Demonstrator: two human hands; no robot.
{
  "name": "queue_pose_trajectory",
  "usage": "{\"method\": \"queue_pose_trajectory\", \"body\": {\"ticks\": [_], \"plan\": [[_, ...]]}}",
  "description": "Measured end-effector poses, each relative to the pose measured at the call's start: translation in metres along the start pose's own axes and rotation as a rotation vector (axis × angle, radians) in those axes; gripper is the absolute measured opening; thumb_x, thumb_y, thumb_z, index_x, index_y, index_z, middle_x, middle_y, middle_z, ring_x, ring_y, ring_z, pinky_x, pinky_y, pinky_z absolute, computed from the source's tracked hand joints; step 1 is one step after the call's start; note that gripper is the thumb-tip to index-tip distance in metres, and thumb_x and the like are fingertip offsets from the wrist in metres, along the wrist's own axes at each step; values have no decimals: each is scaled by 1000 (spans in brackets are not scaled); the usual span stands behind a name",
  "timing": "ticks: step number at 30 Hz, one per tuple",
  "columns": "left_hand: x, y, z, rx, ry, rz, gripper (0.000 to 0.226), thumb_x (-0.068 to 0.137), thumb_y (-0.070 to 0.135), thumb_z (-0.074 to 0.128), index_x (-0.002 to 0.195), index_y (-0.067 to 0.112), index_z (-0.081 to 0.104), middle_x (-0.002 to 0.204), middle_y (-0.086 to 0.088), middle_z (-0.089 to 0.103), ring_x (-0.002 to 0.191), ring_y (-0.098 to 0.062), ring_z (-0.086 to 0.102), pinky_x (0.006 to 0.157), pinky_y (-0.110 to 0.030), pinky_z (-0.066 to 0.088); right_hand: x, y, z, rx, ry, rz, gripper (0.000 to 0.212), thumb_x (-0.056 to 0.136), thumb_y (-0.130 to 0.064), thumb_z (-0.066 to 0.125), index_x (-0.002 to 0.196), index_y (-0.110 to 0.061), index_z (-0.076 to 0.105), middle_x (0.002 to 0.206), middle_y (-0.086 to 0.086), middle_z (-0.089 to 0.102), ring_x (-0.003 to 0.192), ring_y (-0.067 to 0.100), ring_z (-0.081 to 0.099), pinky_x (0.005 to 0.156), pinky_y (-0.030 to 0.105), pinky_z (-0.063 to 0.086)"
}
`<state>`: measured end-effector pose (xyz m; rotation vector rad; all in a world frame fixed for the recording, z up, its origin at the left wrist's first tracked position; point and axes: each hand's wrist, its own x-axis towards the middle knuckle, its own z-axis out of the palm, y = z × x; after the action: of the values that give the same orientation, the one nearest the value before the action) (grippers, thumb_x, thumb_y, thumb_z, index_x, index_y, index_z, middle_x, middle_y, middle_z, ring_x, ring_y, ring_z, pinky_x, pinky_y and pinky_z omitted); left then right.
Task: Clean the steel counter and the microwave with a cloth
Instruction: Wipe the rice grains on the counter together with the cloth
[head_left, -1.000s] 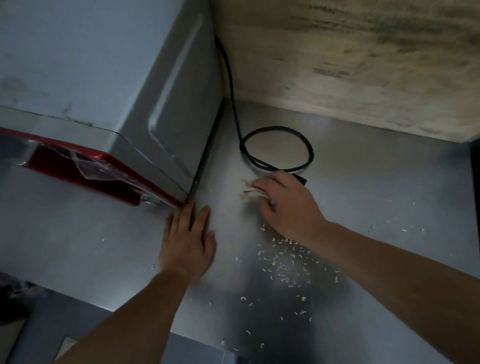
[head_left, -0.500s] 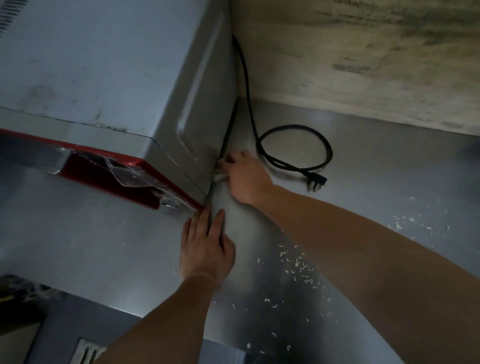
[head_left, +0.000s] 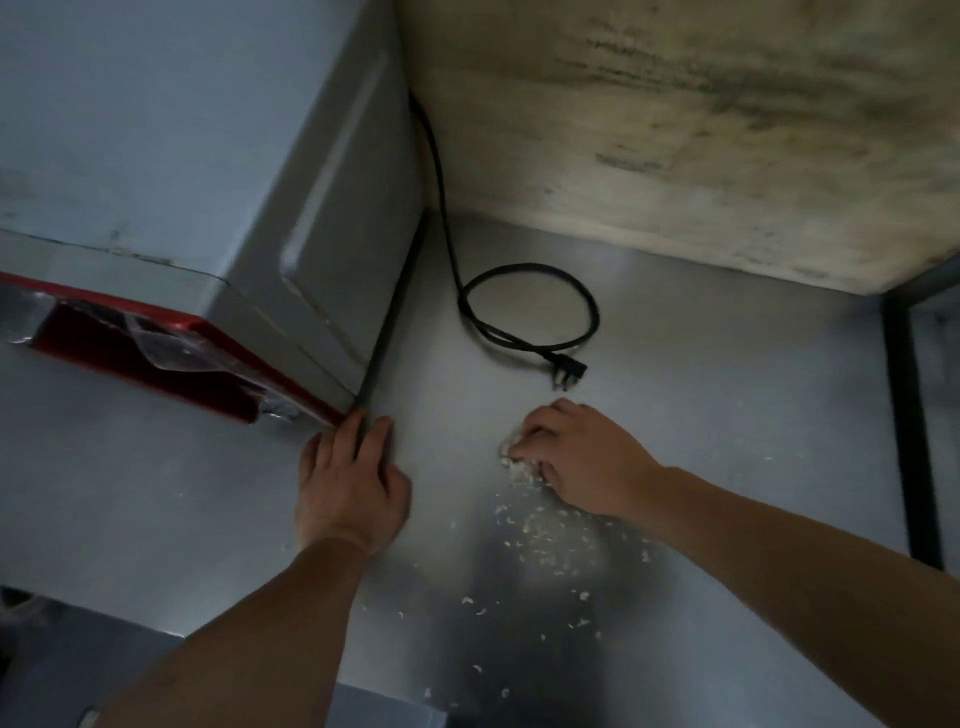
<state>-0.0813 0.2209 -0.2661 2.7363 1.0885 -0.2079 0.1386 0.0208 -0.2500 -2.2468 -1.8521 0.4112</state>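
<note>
A grey microwave (head_left: 197, 156) with a red front edge stands at the left on the steel counter (head_left: 727, 395). My left hand (head_left: 350, 483) lies flat on the counter, fingers apart, its fingertips at the microwave's front right corner. My right hand (head_left: 582, 460) is closed on a small pale wad of cloth (head_left: 517, 462) and presses it onto the counter right of the left hand. Several pale crumbs (head_left: 550, 540) lie scattered below and behind that hand. Most of the cloth is hidden under the fingers.
The microwave's black power cord (head_left: 530, 306) runs down the wall corner and coils on the counter, its plug (head_left: 569, 371) lying unplugged just above my right hand. A stained beige wall (head_left: 675, 130) backs the counter. A dark frame (head_left: 909, 426) marks the counter's right side.
My right hand has pulled back from the microwave's side edge, down and to the right, dragging the cloth across the counter to the crumbs. My left hand has stayed in place.
</note>
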Motion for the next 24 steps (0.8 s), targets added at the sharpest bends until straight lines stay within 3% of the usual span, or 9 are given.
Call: {"method": "queue_pose_trajectory", "body": {"ticks": [4,8,14,18,21,24], "plan": [[1,9,2,-3,12,18,65,89,45,28,147,23,45,157,-10,37,139,-35,39,122,-46,19,-12,9,-21,64,111,131,41,81,-14,69,120,-29,69,116,2,63,101,23,59,84,37,55],[7,7,-2,8,-10,30,67,88,47,24,150,27,40,162,-4,30,142,-30,36,123,-43,16,47,-4,-35,147,303,257,42,85,-11,60,124,-23,67,115,5,60,102,27,58,85,36,52],[17,2,-2,1,-6,46,68,86,48,26,150,31,40,161,0,31,140,-32,39,121,-47,21,110,-26,-11,24,138,241,45,82,-5,60,126,-18,63,119,10,54,108,29,51,86,40,49],[20,-1,-1,10,-10,66,67,86,47,28,149,31,41,162,3,29,139,-33,41,120,-49,24,95,3,2,-139,243,227,35,78,-10,60,112,-15,69,106,14,60,97,36,56,75,43,52],[23,-2,-1,4,11,89,65,86,44,32,147,29,46,160,1,33,133,-35,47,119,-49,26,74,49,-11,-281,303,402,32,81,-11,58,112,-11,64,105,18,58,98,38,56,76,44,48],[23,-4,-2,0,-9,101,65,88,43,33,150,28,42,162,1,30,134,-35,47,119,-49,26,55,69,-20,-239,305,609,37,77,-7,60,115,-10,62,107,18,56,101,40,53,80,44,48]]}}
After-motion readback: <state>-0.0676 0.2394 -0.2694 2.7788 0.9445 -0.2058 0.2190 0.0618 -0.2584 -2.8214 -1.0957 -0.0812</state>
